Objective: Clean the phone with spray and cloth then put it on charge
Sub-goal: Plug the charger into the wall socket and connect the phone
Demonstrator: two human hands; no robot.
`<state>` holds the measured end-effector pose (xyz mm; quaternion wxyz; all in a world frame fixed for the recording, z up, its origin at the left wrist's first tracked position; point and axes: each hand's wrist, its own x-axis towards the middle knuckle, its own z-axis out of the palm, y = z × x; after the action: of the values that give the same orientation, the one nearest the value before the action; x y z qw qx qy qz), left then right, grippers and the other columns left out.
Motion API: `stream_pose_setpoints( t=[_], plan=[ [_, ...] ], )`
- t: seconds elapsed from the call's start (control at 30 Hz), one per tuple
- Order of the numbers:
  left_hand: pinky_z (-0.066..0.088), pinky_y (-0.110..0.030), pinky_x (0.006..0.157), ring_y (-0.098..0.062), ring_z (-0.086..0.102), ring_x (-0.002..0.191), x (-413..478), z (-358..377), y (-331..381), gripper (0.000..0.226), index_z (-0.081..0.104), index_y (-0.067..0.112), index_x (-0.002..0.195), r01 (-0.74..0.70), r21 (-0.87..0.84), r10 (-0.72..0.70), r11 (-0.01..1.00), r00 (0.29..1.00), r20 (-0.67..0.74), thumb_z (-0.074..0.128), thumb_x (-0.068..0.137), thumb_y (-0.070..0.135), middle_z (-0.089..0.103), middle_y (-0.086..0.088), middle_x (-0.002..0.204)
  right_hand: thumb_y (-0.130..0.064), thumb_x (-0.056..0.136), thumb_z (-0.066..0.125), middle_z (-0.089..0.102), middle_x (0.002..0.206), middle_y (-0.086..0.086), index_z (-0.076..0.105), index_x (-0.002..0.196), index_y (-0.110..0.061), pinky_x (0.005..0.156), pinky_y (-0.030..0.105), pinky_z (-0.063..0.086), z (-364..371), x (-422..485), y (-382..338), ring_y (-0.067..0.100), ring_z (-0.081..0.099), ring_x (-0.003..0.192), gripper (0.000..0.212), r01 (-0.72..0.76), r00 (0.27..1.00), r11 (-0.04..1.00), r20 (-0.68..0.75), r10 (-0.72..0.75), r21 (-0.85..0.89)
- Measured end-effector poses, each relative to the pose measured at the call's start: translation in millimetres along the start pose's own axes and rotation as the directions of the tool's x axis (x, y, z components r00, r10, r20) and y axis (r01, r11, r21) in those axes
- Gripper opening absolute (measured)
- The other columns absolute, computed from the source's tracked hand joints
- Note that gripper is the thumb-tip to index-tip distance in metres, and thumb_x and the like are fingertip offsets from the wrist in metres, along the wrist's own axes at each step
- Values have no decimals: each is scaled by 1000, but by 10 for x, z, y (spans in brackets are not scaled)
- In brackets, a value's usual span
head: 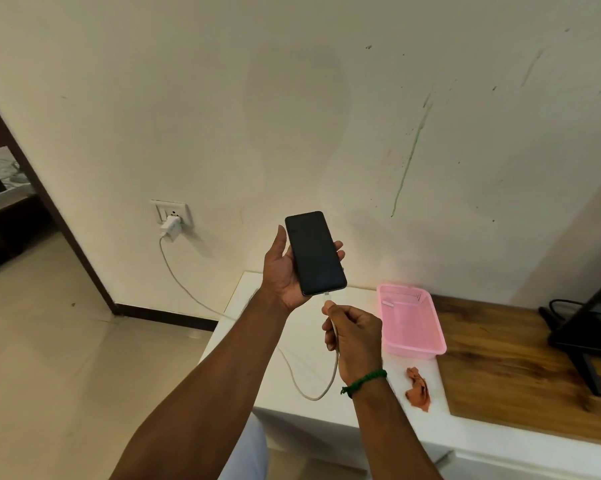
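**A:** Where's the phone?

**B:** The phone [314, 252] is held up in front of the wall, screen dark and facing the camera. It lies in the left hand [285, 271], with the thumb along its left edge and the fingertips curled round the right edge.

**A:** Right hand?

**B:** The right hand [354, 337] pinches the charging cable [188, 289] just below its connector [326, 293]. The connector meets the phone's bottom edge; I can't tell if it's fully seated. There's a green bracelet [365, 379] on that wrist.

**A:** Cable routing?

**B:** It loops down from the right hand over the white counter [243, 296], then runs far left up to the white adapter [170, 227], which is plugged into the wall socket [169, 211].

**A:** Cloth?

**B:** The orange cloth [418, 389] lies crumpled on the counter, right of the right wrist and near the pink basket [410, 327]. The basket sits just beyond it, beside the wooden top [517, 358]. A dark stand [583, 337] is at the far right edge.
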<state>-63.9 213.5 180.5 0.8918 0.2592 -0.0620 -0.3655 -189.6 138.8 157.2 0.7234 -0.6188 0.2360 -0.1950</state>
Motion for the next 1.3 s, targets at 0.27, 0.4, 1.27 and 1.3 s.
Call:
stream_pose_setpoints(
  t=[0.27, 0.4, 1.27, 1.3],
  plan=[
    [49, -49, 93, -34, 63, 101, 57, 22, -11, 65, 56, 15, 129, 36, 1, -36, 999, 997, -74, 25, 96, 62, 62, -19, 119, -16, 84, 66, 60, 57, 11, 68, 70, -4, 45, 23, 45, 29, 14, -82, 19, 52, 47, 19, -57, 998, 997, 19, 56, 60],
    [47, -58, 90, -36, 65, 99, 54, 33, -40, 67, 53, 14, 133, 40, 22, -39, 999, 998, -57, 24, 96, 62, 65, -19, 116, -15, 84, 66, 60, 57, 10, 68, 70, -3, 45, 24, 45, 25, 33, -101, 19, 52, 47, 18, -56, 998, 996, 12, 56, 67],
    [33, -52, 110, -36, 54, 115, 3, 105, -155, 70, 58, 11, 129, 137, 130, -134, 982, 990, -37, 23, 96, 62, 57, -20, 128, -41, 93, 47, 70, 93, 8, 63, 94, -22, 70, 39, 55, -60, 230, -325, 26, 67, 84, 25, -86, 986, 980, 159, 57, 179],
    [30, -52, 112, -35, 53, 114, 4, 105, -166, 68, 59, 12, 128, 145, 121, -142, 982, 989, -31, 25, 96, 61, 58, -19, 126, -43, 94, 44, 70, 96, 7, 64, 97, -23, 68, 37, 54, -62, 272, -366, 25, 66, 88, 28, -92, 984, 973, 172, 55, 214]
  ],
)
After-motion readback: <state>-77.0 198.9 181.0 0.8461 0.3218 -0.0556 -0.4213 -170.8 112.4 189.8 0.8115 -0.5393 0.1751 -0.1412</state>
